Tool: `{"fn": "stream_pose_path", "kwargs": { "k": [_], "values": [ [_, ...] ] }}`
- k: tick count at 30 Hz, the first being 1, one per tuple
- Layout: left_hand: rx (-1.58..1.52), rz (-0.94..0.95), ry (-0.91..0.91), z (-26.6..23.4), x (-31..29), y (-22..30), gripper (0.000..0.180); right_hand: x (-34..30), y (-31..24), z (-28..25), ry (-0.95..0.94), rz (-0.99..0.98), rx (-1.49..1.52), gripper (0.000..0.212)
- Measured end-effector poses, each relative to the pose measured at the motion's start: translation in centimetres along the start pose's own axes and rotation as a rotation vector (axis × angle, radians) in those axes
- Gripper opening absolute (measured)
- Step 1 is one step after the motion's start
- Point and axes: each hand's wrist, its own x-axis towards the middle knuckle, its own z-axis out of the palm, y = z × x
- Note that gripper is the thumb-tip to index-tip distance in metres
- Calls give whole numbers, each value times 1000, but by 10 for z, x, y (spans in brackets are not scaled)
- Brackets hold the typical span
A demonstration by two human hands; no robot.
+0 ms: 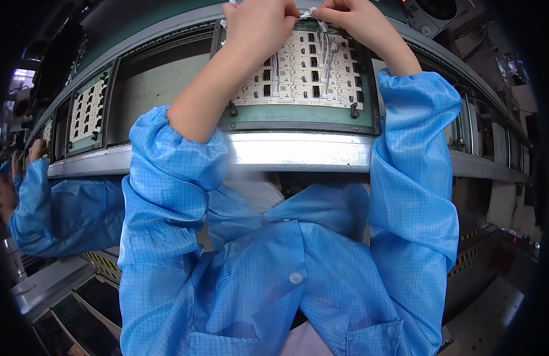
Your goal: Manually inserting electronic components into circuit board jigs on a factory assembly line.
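Observation:
At the top edge, my left hand is closed, its fingertips pinching one side of a small white cable piece. From the other side my right hand pinches the same piece between thumb and finger. Below both hands lies a panel of white circuit boards with rows of black components, set in a green carrier. Short clear-and-white cables lie across the boards, and another cable lies further left. Some fingertips are cut off or hidden at the top.
The carrier sits on a conveyor with a metal front rail. Black clamp knobs stand up at its corners. To the left, another carrier with boards rests on the line, near a co-worker in a blue smock.

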Motion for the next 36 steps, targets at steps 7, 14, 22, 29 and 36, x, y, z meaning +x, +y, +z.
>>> {"fn": "stream_pose_path", "kwargs": {
  "k": [7, 14, 22, 29, 36],
  "values": [
    [15, -37, -46, 1, 0, 3, 17, 0, 9, -1, -65, 55, 154, 26],
    [-78, 55, 33, 8, -11, -2, 16, 1, 10, 7, 39, -14, -41, 26],
    [113, 70, -28, 10, -1, -5, 17, -12, -16, 4, 86, -58, -166, 28],
    [118, 76, -40, 2, -2, 15, 16, -16, -21, 1, 73, -22, -169, 24],
    [123, 107, 24, 15, -1, 1, 17, -8, -7, 6, 116, -107, -125, 19]
  ]
}}
